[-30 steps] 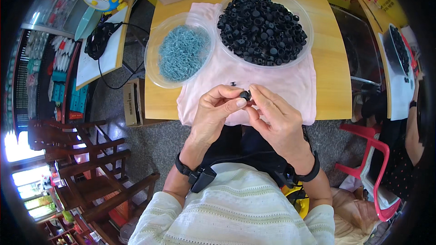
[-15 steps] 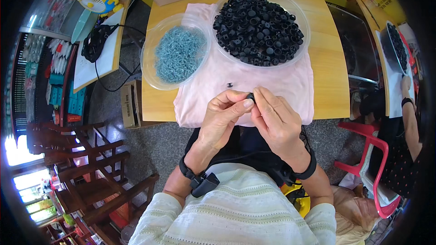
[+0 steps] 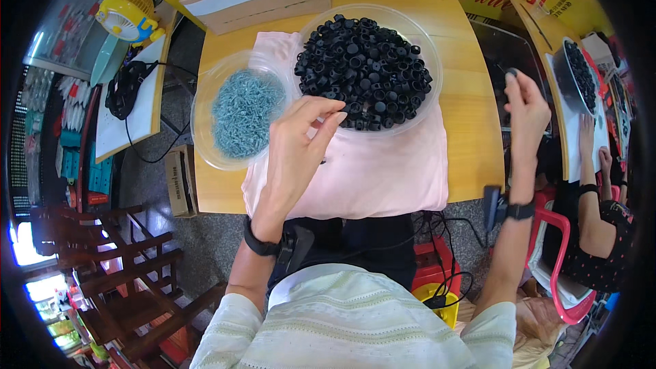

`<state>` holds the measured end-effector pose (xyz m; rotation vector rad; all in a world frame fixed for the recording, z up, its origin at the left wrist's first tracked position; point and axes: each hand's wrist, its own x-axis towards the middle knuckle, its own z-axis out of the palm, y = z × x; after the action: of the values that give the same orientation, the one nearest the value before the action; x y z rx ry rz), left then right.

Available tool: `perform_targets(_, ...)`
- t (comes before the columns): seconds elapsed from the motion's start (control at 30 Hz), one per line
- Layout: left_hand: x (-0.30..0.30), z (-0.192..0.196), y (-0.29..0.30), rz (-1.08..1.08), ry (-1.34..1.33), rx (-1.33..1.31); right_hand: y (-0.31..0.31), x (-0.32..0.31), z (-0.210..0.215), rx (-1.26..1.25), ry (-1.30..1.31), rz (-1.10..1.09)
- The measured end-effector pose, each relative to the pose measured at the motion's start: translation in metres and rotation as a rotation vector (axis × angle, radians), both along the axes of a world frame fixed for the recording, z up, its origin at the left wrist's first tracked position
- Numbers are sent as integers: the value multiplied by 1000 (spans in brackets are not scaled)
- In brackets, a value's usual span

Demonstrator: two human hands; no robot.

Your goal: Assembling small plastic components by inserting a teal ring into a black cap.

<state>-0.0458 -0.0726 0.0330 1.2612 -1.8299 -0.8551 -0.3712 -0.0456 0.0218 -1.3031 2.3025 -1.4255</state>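
Black plastic caps [image 3: 369, 61] heaped in clear round bowl [image 3: 438, 72], just beyond left hand [image 3: 294, 154]; thumb and index tips close together, contents cannot tell. Right hand [image 3: 528, 111], well right of left pinch, clamped on small black piece [image 3: 511, 71] at fingertips. Blue-grey screws [image 3: 247, 113] left of left pinch; pink cloth [image 3: 386, 178] below it.

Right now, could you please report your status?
Left hand at bowl of black parts, screw bowl beside it. Right hand right of table, pinching small dark piece.

Workshop (bulk black parts [image 3: 365, 68])
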Motion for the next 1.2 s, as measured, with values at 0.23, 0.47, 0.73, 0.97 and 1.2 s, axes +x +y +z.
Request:
perform_targets(0.23, -31, -18, -30, -126, -183, -287, 0, -12, -3, 65, 65, 32)
perform_targets(0.47, -49, -23, -41, -233, -240, -341, 23, 62, -3, 41, -116, 298)
perform_targets(0.73, -62, -27, -43, -218, -314, -352, 19, 104, -1, -18, -72, 446)
perform_targets(0.97, -33, -32, -34, -152, -52, -198, 26, 130, 3, -47, -190, 486)
perform_targets(1.2, 11, -26, -15, -152, 740, 472, 25, 166, 7, -39, -342, 645)
